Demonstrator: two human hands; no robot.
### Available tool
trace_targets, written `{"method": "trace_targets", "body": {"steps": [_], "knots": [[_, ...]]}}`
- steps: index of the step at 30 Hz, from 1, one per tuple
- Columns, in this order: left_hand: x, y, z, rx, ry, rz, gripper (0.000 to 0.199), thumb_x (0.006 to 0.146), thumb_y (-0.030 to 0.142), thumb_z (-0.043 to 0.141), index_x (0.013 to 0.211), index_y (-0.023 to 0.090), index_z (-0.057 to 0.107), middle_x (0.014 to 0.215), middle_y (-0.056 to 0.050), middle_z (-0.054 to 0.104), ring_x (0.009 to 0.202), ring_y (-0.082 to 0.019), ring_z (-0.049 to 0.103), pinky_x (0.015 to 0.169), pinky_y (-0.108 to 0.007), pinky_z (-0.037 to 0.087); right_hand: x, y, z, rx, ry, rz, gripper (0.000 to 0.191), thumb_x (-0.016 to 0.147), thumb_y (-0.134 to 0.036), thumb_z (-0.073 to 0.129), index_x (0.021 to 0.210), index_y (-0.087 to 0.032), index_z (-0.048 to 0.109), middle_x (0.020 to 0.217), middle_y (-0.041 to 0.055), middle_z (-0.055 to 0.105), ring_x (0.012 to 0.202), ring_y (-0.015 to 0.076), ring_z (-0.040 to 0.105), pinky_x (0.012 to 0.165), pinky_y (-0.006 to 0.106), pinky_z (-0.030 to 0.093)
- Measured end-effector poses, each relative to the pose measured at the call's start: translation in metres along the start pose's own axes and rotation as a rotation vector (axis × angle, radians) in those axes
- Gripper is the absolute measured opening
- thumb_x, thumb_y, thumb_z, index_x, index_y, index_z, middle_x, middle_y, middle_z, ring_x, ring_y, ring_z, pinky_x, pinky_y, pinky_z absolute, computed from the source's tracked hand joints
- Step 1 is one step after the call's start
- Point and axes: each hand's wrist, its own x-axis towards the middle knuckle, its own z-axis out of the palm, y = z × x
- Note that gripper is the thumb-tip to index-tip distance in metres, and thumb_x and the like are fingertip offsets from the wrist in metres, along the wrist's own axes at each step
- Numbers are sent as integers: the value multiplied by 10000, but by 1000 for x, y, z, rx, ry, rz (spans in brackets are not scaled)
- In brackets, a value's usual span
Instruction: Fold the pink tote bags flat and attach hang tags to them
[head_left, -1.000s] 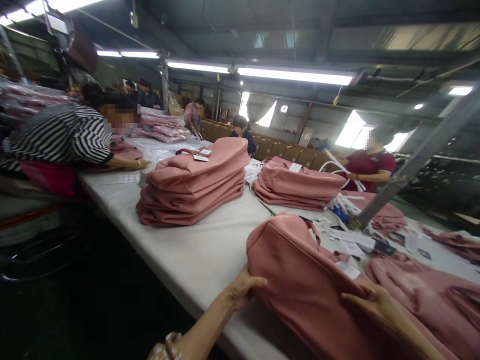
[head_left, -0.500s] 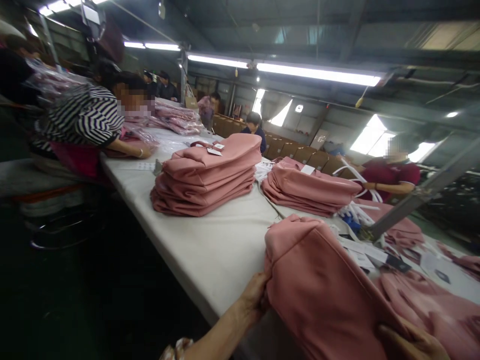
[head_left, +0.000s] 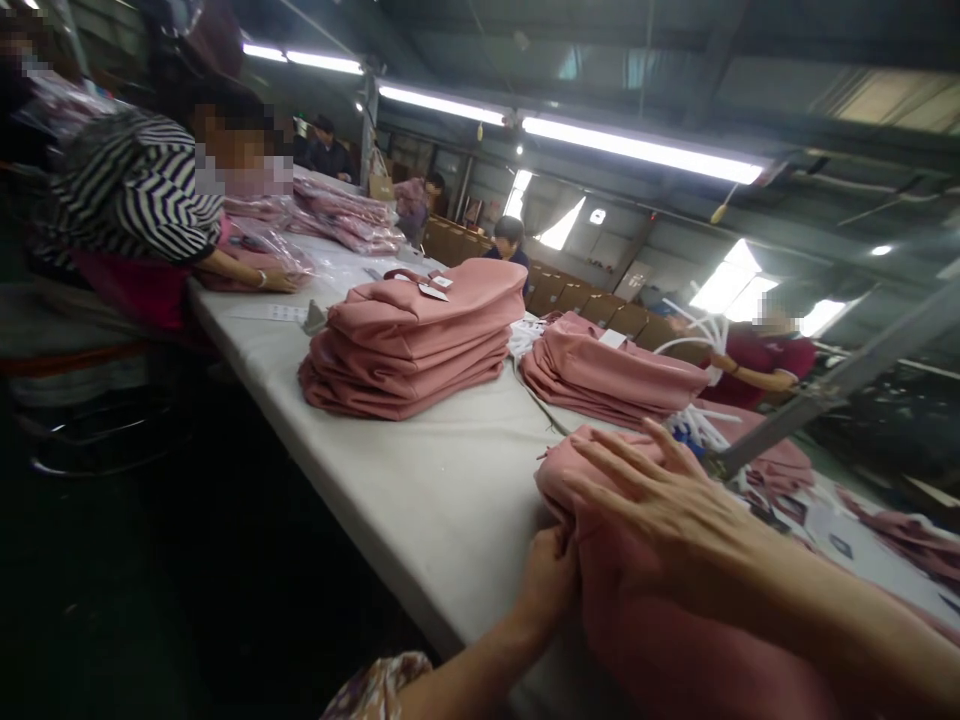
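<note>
A pink leather-like bag lies at the near edge of the white-covered table, its lower part running out of view at the bottom. My left hand is closed on the bag's left side near its far end, fingertips partly hidden by a fold. Across the top of the bag rests my right hand, fingers spread and pressed flat on it. Just beyond stands a stack of similar pink bags with white tags on top. A second, lower stack of pink bags sits to its right.
A co-worker in a striped top leans over plastic-wrapped pink goods at the left. On the right, another in a dark red shirt holds white strips. A slanting metal pole rises near my right arm. The table edge runs diagonally.
My right hand has moved from the bag's lower right side up onto its top, with fingers now spread. My left hand keeps its grip, and the bag's far end looks more folded in.
</note>
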Motion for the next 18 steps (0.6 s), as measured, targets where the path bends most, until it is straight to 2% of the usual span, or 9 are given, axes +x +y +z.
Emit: {"method": "trace_targets", "body": {"steps": [2, 4, 6, 8, 12, 14, 16, 18], "knots": [[-4, 2, 0, 32, 27, 29, 449, 718, 620, 647, 692, 172, 659, 703, -41, 628, 719, -211, 531, 621, -294, 397, 27, 3, -7, 55, -193, 11, 728, 561, -460, 823, 1215, -251, 581, 1088, 79, 637, 953, 310, 574, 891, 472, 355], [-9, 2, -2, 52, 48, 50, 511, 734, 670, 602, 646, 167, 622, 665, -35, 595, 659, -179, 504, 571, -276, 368, 32, 7, -2, 75, -275, 23, 480, 573, -436, 818, 975, -219, 671, 852, 44, 642, 767, 237, 569, 763, 384, 376], [-15, -2, -5, 53, 58, 57, 573, 737, 729, 554, 612, 169, 573, 610, -23, 556, 583, -144, 469, 520, -260, 335, 22, 11, 6, 101, -229, 10, 273, 638, -398, 780, 815, -226, 663, 738, 20, 613, 675, 197, 536, 693, 351, 354], [-20, -9, -9, 42, 55, 38, 614, 728, 779, 513, 589, 181, 519, 517, 0, 504, 467, -112, 417, 452, -250, 292, 5, 18, 12, 140, -136, -4, 173, 712, -377, 730, 723, -250, 613, 673, -3, 588, 618, 176, 509, 660, 349, 330], [-23, -16, -29, 35, 109, 4, 639, 757, 826, 381, 600, 211, 459, 362, 57, 378, 300, -87, 278, 352, -242, 203, -27, 30, 7, 103, 66, -26, 211, 860, -259, 569, 658, -249, 511, 617, -28, 521, 560, 158, 456, 637, 351, 296], [-21, -8, -44, 54, 207, 62, 593, 804, 768, 402, 629, 205, 466, 421, 57, 413, 355, -87, 330, 390, -232, 269, -36, 31, 2, 75, 145, -26, 174, 882, -166, 498, 727, -238, 530, 640, -26, 512, 589, 161, 466, 683, 353, 314], [-20, 9, -57, 81, 288, 162, 483, 826, 654, 530, 709, 186, 532, 584, 31, 520, 523, -100, 464, 533, -231, 393, -39, 28, 0, 68, 171, -35, 148, 886, -127, 478, 805, -226, 553, 671, -19, 522, 641, 170, 492, 733, 364, 327], [-19, 29, -64, 210, 232, 335, 353, 798, 523, 667, 887, 186, 616, 835, -13, 618, 793, -141, 561, 760, -257, 450, -38, 22, 3, 77, 167, -44, 123, 894, -138, 486, 851, -218, 568, 693, -10, 536, 675, 181, 502, 754, 374, 329]]}}
